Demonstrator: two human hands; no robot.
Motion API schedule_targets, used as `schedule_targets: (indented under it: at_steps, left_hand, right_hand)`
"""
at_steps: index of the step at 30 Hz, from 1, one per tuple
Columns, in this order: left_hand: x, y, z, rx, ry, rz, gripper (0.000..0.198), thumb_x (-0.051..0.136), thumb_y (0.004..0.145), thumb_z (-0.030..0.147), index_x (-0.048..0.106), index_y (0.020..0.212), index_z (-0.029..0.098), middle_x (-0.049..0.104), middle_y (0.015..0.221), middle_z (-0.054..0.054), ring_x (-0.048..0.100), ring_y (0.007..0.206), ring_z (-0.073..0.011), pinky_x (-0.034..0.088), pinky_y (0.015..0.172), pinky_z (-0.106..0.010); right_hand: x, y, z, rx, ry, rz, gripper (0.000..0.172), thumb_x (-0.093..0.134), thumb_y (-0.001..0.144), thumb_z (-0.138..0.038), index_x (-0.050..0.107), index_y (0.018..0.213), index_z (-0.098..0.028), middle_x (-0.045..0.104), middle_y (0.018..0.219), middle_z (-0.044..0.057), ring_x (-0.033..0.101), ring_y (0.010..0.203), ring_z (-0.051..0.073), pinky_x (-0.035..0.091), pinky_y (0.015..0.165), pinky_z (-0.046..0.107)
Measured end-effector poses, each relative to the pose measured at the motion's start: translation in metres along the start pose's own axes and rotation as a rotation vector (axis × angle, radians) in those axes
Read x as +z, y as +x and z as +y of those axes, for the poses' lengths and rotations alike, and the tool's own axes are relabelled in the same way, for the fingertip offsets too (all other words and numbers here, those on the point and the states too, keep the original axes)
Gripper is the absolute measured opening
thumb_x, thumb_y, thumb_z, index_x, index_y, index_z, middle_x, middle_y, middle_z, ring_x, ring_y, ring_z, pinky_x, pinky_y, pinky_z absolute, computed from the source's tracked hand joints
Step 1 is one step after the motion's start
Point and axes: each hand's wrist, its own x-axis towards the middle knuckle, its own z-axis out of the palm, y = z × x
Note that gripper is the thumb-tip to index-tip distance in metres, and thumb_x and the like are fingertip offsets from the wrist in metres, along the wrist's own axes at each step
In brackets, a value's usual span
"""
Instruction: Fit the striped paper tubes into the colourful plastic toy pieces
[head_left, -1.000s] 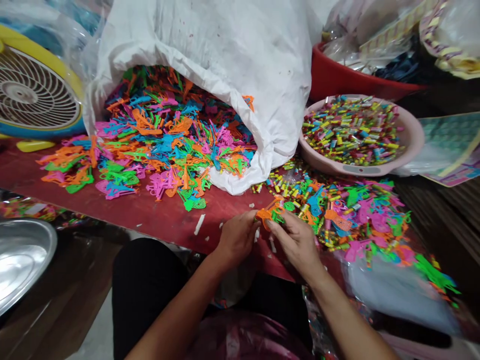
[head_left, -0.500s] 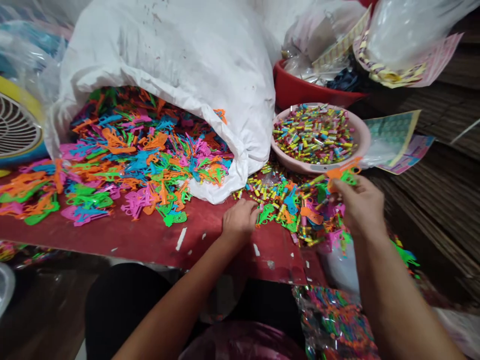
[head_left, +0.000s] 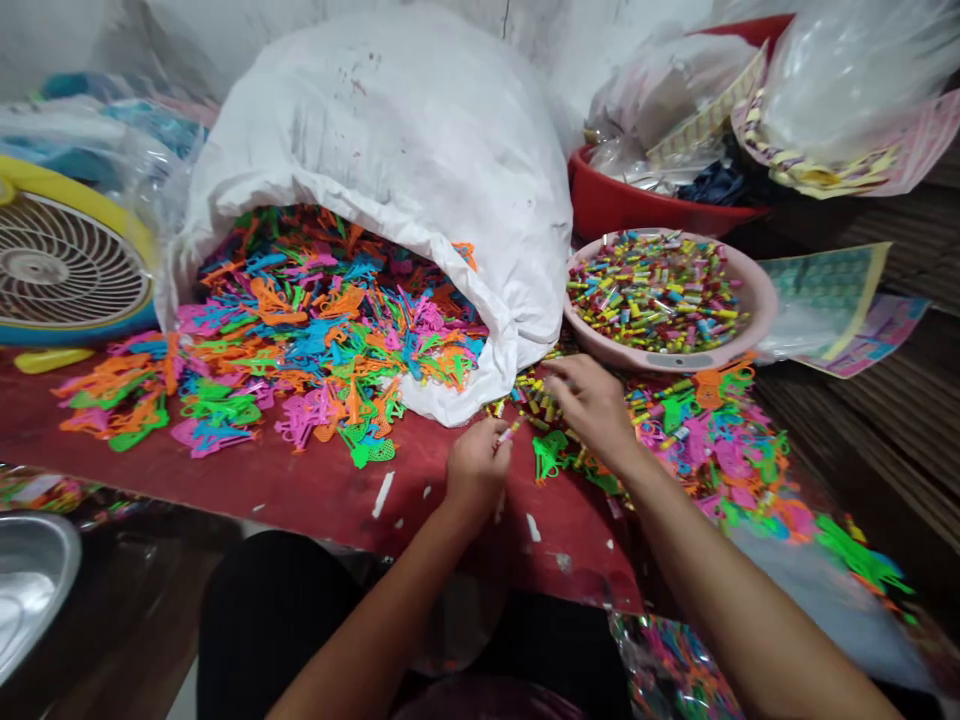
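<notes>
Our left hand (head_left: 476,470) is closed in a pinch on a small wrapped tube (head_left: 508,433), held between thumb and fingertips, with its long axis tilted up and to the right, toward the pink plastic basin (head_left: 675,350). Our right hand (head_left: 592,405) is open, its fingers loosely spread and curved just over a scatter of similar tubes (head_left: 529,395) on the red table (head_left: 300,490); we cannot tell whether they touch. Just below that hand lies a green plastic toy shape (head_left: 550,453). The basin, heaped with more tubes, sits beyond our right hand, with a red tub (head_left: 637,205) behind it. To the left, a white woven sack (head_left: 390,130) lies on its side, spilling bright plastic toy shapes (head_left: 322,340) across the table beside a yellow-rimmed fan (head_left: 67,270).
</notes>
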Motion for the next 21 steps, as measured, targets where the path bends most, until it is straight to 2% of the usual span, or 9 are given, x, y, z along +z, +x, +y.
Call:
schedule_targets:
  at_steps: [3,5,8,10,13,15,18,21]
  left_hand:
    - [-0.020,-0.019,-0.017,0.011,-0.147,0.124,0.017,0.056,0.084,0.019,0.067,0.097,0.019,0.064,0.082,-0.002,0.057,0.073,-0.0152,0.045,0.069,-0.027]
    - [-0.029,-0.029,-0.024,-0.031,-0.260,0.143,0.016,0.058,0.083,0.021,0.068,0.095,0.018,0.059,0.076,0.000,0.053,0.066,-0.0126,0.043,0.065,-0.024]
    - [-0.035,-0.035,-0.029,-0.093,-0.410,0.137,0.019,0.061,0.081,0.023,0.069,0.097,0.017,0.054,0.072,0.002,0.046,0.059,-0.0097,0.041,0.059,-0.022]
    - [-0.037,-0.035,-0.029,-0.111,-0.461,0.154,0.019,0.064,0.080,0.025,0.071,0.095,0.017,0.053,0.073,0.002,0.045,0.058,-0.0088,0.040,0.057,-0.021]
    - [-0.039,-0.034,-0.027,-0.106,-0.513,0.182,0.015,0.066,0.080,0.027,0.071,0.090,0.017,0.058,0.080,0.000,0.051,0.063,-0.0094,0.043,0.061,-0.022]
    - [-0.040,-0.035,-0.026,-0.114,-0.596,0.189,0.017,0.063,0.084,0.029,0.068,0.094,0.016,0.064,0.086,-0.002,0.059,0.072,-0.0117,0.046,0.069,-0.024]
    - [-0.041,-0.037,-0.026,-0.169,-0.749,0.197,0.023,0.059,0.088,0.034,0.062,0.101,0.016,0.068,0.089,-0.005,0.064,0.081,-0.0145,0.049,0.076,-0.027]
    - [-0.042,-0.038,-0.026,-0.222,-0.818,0.218,0.030,0.059,0.088,0.037,0.059,0.109,0.016,0.068,0.087,-0.004,0.064,0.079,-0.0141,0.050,0.072,-0.026]
  right_hand:
    - [0.047,0.026,-0.019,-0.068,-0.025,-0.162,0.029,0.049,0.091,-0.014,0.068,0.112,-0.017,0.066,0.101,0.010,0.060,0.095,0.023,0.046,0.084,0.033]
    - [0.071,0.044,-0.024,-0.136,-0.157,-0.284,0.037,0.048,0.089,-0.009,0.065,0.121,-0.017,0.064,0.113,0.012,0.056,0.104,0.026,0.043,0.086,0.035]
    - [0.096,0.064,-0.029,-0.250,-0.343,-0.441,0.040,0.051,0.089,-0.009,0.064,0.124,-0.021,0.052,0.138,0.012,0.050,0.113,0.029,0.040,0.088,0.038]
    - [0.105,0.069,-0.030,-0.276,-0.399,-0.476,0.031,0.052,0.090,-0.013,0.068,0.116,-0.022,0.050,0.140,0.012,0.050,0.111,0.029,0.039,0.086,0.037]
    - [0.108,0.067,-0.028,-0.250,-0.376,-0.484,0.025,0.054,0.090,-0.015,0.070,0.110,-0.019,0.061,0.118,0.013,0.055,0.100,0.026,0.040,0.082,0.034]
    - [0.106,0.060,-0.027,-0.239,-0.280,-0.457,0.026,0.054,0.091,-0.017,0.069,0.112,-0.017,0.064,0.107,0.012,0.056,0.097,0.025,0.040,0.083,0.033]
    - [0.098,0.044,-0.027,-0.166,-0.004,-0.287,0.026,0.053,0.092,-0.020,0.068,0.112,-0.017,0.067,0.108,0.011,0.059,0.100,0.023,0.043,0.087,0.034]
    - [0.083,0.024,-0.037,0.052,0.347,-0.146,0.024,0.054,0.091,-0.025,0.068,0.108,-0.018,0.070,0.102,0.007,0.062,0.090,0.019,0.048,0.080,0.031]
